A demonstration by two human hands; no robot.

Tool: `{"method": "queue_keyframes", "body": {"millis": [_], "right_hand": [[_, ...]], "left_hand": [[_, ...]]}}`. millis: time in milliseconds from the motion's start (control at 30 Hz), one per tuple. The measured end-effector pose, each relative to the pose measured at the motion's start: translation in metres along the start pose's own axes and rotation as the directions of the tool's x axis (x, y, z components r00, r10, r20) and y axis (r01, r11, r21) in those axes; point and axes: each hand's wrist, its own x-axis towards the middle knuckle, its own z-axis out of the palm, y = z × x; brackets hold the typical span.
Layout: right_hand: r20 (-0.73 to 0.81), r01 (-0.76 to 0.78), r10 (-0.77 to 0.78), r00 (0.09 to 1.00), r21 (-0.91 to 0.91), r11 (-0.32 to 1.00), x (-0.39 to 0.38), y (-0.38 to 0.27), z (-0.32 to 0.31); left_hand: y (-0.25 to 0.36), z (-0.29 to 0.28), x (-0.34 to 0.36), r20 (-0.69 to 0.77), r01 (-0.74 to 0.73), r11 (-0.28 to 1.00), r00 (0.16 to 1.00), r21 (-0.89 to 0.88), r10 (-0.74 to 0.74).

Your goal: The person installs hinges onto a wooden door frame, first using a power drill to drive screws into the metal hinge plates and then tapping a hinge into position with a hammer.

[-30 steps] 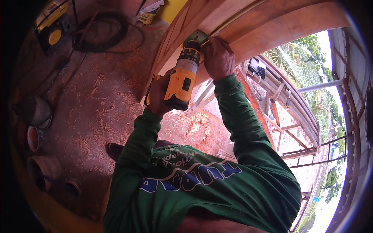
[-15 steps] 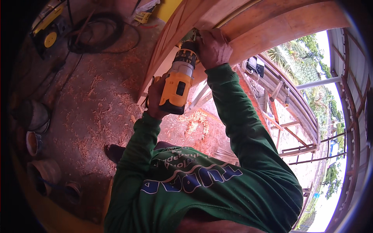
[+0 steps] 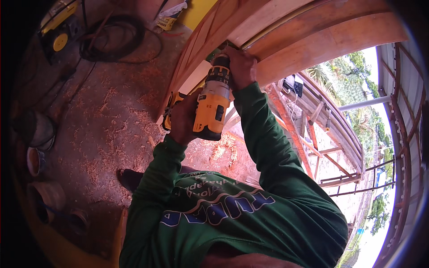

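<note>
A yellow and black cordless drill (image 3: 210,109) points away from me at the edge of a reddish-brown wooden frame (image 3: 263,20). My left hand (image 3: 183,117) is closed round its handle. Beside the black chuck, my right hand (image 3: 242,67) has its fingers curled in against the wood's edge. They hide the drill's tip, and I cannot make out what they hold. A small dark recess and a bit of green show just past the chuck.
Wood shavings (image 3: 109,96) litter the floor. A coiled black hose (image 3: 111,38) lies at the far left near a yellow and black machine (image 3: 60,41). Several buckets (image 3: 47,196) stand at left. Stacked timber (image 3: 330,120) rests on a rack at right.
The drill has turned more upright in view and shifted slightly right and nearer, together with my left hand. My right hand has also come a little nearer and left, staying by the chuck.
</note>
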Motion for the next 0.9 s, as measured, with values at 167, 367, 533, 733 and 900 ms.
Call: {"method": "queue_keyframes", "body": {"millis": [167, 367, 533, 733, 900], "right_hand": [[0.191, 0.461, -0.428, 0.884, -0.515, 0.722, 0.015, 0.011, -0.013], [0.166, 0.323, -0.280, 0.945, -0.367, 0.872, 0.012, 0.004, -0.005], [0.129, 0.353, -0.330, 0.935, -0.414, 0.839, 0.012, 0.005, -0.006], [0.104, 0.260, -0.238, 0.966, -0.384, 0.886, 0.011, 0.002, -0.002], [0.136, 0.389, -0.369, 0.919, -0.459, 0.799, 0.014, 0.008, -0.007]], "left_hand": [[0.011, 0.003, 0.003, 0.040, -0.180, 0.866, 0.982, 0.467, 0.183], [-0.009, -0.002, 0.001, 0.003, -0.111, 0.947, 0.993, 0.303, 0.115], [0.004, -0.004, 0.005, 0.030, -0.096, 0.907, 0.995, 0.409, 0.092], [0.008, -0.006, 0.008, 0.013, -0.096, 0.908, 0.995, 0.408, 0.099], [0.016, -0.005, 0.009, 0.052, -0.163, 0.802, 0.985, 0.574, 0.164]]}}
